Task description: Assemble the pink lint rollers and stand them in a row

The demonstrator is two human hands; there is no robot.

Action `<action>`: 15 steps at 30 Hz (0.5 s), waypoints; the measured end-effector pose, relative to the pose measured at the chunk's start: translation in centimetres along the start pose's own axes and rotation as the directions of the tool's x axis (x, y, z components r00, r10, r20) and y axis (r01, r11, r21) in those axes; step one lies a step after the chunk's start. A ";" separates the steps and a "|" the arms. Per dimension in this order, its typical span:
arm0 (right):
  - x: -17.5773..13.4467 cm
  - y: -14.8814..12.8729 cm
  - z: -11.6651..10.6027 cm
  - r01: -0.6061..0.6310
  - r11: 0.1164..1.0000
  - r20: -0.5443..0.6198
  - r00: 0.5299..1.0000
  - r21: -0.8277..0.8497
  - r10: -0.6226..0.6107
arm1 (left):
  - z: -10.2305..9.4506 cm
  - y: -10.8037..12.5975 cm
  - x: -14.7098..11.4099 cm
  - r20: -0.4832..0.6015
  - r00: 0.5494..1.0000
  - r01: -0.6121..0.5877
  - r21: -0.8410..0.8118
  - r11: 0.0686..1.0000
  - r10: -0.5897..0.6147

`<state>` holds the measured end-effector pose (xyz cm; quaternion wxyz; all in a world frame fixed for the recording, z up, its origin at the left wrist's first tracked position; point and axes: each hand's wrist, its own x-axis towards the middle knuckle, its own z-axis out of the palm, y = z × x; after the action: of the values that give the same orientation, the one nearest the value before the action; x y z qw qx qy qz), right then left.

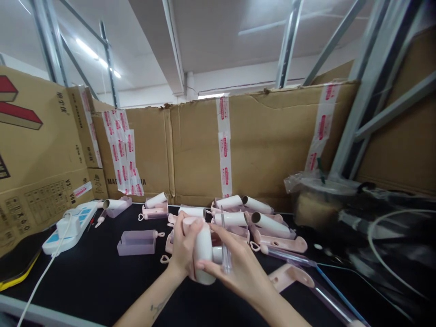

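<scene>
My left hand is wrapped around a white lint roll, which stands nearly upright, with a bit of pink plastic showing beside it. From the other side, my right hand presses its thumb against the roll. A clear plastic rod-like piece rises between the thumb and fingers of that hand. Another white cylindrical end shows behind the rod, partly hidden. Just beyond my hands lie several white rolls on pink and lilac roller parts. Nearest my right forearm is a pink roller handle.
A lilac case sits to the left on the black tabletop. Further left are a power strip with a white cable and a black-and-yellow item. A plastic-wrapped cup and dark clutter stand right. Cardboard walls enclose the back.
</scene>
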<state>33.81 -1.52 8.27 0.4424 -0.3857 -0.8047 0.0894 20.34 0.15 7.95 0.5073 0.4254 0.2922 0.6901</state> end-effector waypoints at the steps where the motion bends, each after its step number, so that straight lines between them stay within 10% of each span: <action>1: 0.0 -0.1 0.1 -0.011 0.998 -0.015 1.000 -0.055 0.010 | 0.4 0.0 -0.3 0.012 0.990 -0.140 0.092 0.986 0.139; 4: -0.3 0.2 0.1 -0.061 0.989 -0.079 0.996 -0.131 0.051 | 1.3 -0.3 -0.8 0.124 0.965 -0.252 0.180 0.951 0.233; 10: -0.6 1.4 -0.3 -0.019 1.000 -0.055 0.998 0.001 0.019 | 2.3 -1.7 -0.9 0.023 0.996 0.090 -0.203 0.975 -0.087; 15: -0.9 1.5 -0.8 0.081 0.988 -0.152 0.986 0.132 -0.061 | 1.9 -1.8 -0.1 -0.067 0.982 0.158 -0.200 0.967 -0.175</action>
<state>35.53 -1.31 7.50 0.5293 -0.3309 -0.7748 0.1000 22.81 0.58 7.29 0.5897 0.3186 0.2796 0.6874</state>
